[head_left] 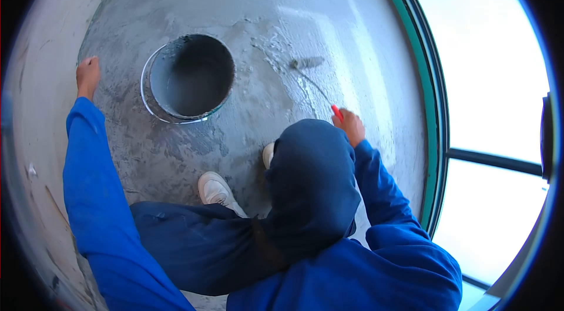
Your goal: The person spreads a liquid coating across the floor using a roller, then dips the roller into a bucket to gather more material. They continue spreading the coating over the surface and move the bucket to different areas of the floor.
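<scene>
My right hand (351,128) is wrapped round the red handle of a paint roller (308,63). The roller's thin wire frame runs up and left from the handle, and its grey-coated sleeve lies on the wet floor near the window side. My left hand (88,76) is closed in a fist at the far left, beside the wall's lower edge, and nothing shows in it. Between the two hands stands a dark bucket (192,76), grey material coating its inside. Its wire bail hangs down on the left and front side.
Grey, wet-looking coating covers the floor (170,164), with thicker ridges near the roller. A large window (482,64) with a green and dark frame rises on the right. A pale wall (35,111) stands on the left. My white shoes (215,188) are below the bucket.
</scene>
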Action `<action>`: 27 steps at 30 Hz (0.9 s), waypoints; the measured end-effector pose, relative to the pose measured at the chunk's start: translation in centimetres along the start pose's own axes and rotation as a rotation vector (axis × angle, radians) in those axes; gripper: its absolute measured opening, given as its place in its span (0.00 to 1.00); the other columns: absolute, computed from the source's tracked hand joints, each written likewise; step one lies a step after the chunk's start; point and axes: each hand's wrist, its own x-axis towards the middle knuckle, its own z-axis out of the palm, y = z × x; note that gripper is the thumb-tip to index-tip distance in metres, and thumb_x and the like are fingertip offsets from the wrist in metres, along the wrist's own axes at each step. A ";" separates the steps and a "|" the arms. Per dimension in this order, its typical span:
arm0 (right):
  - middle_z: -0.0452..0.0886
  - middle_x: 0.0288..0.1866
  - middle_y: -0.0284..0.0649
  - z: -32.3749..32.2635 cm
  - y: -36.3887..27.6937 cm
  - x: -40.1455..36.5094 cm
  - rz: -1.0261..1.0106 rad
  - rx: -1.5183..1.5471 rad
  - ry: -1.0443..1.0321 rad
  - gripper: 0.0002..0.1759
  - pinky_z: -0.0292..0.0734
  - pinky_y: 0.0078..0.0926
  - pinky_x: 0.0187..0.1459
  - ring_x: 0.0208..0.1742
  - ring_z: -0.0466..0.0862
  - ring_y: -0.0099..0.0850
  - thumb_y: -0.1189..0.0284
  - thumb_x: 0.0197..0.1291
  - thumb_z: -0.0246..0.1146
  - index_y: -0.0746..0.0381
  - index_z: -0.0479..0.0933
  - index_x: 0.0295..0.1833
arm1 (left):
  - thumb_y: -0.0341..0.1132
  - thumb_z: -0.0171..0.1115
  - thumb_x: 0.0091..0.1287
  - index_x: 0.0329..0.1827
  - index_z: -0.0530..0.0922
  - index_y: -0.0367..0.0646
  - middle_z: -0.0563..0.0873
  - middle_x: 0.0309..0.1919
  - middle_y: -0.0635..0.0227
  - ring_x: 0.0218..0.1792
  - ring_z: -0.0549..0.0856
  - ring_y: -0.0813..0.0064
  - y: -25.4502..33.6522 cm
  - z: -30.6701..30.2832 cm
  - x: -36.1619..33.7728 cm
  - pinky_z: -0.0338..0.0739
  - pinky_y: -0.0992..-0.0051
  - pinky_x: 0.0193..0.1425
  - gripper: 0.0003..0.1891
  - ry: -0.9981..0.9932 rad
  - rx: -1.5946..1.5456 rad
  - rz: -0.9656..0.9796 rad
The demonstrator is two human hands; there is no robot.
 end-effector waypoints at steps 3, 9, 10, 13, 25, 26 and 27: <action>0.84 0.35 0.53 1.4 3.9 -7.2 0.059 0.026 -0.018 0.13 0.76 0.52 0.41 0.38 0.83 0.55 0.61 0.59 0.59 0.60 0.78 0.39 | 0.46 0.51 0.67 0.38 0.81 0.33 0.85 0.35 0.48 0.40 0.83 0.50 -0.4 1.3 1.1 0.73 0.59 0.45 0.21 -0.082 0.045 0.016; 0.83 0.34 0.50 2.8 9.5 -19.9 0.133 0.076 0.034 0.13 0.76 0.49 0.37 0.37 0.83 0.53 0.63 0.59 0.62 0.58 0.78 0.46 | 0.46 0.50 0.66 0.46 0.82 0.36 0.85 0.44 0.48 0.49 0.82 0.48 -0.1 4.4 2.5 0.74 0.58 0.53 0.22 -0.011 0.083 0.048; 0.83 0.34 0.50 2.6 9.5 -21.3 0.130 0.110 0.071 0.13 0.76 0.48 0.37 0.36 0.83 0.52 0.64 0.59 0.62 0.58 0.78 0.46 | 0.46 0.50 0.66 0.48 0.82 0.36 0.85 0.46 0.49 0.51 0.82 0.48 0.6 4.5 2.3 0.73 0.58 0.55 0.22 0.001 0.116 0.044; 0.83 0.33 0.49 1.6 8.5 -23.4 0.159 0.109 0.066 0.13 0.76 0.47 0.35 0.35 0.83 0.51 0.65 0.60 0.62 0.57 0.78 0.49 | 0.47 0.50 0.66 0.51 0.82 0.39 0.84 0.50 0.50 0.54 0.81 0.48 1.0 4.9 2.1 0.73 0.58 0.58 0.23 0.043 0.208 0.057; 0.83 0.31 0.51 2.5 0.1 -5.5 -0.070 0.059 0.142 0.12 0.75 0.50 0.33 0.33 0.83 0.52 0.62 0.60 0.59 0.60 0.76 0.41 | 0.46 0.48 0.67 0.50 0.83 0.39 0.84 0.50 0.49 0.55 0.79 0.46 -4.2 -5.4 0.4 0.73 0.57 0.59 0.22 0.140 0.327 0.025; 0.83 0.31 0.52 2.1 -1.2 -3.2 -0.079 0.026 0.132 0.12 0.76 0.50 0.34 0.33 0.83 0.52 0.62 0.60 0.59 0.60 0.76 0.41 | 0.46 0.48 0.67 0.49 0.83 0.39 0.83 0.50 0.48 0.55 0.78 0.46 -4.8 -6.6 -0.2 0.73 0.57 0.59 0.22 0.144 0.343 -0.002; 0.83 0.32 0.53 1.6 -2.6 -1.0 -0.090 -0.009 0.121 0.13 0.76 0.51 0.34 0.33 0.83 0.53 0.61 0.60 0.59 0.60 0.76 0.40 | 0.46 0.48 0.67 0.49 0.83 0.39 0.83 0.49 0.48 0.56 0.78 0.46 -5.2 -7.7 -1.1 0.72 0.57 0.60 0.22 0.147 0.360 -0.032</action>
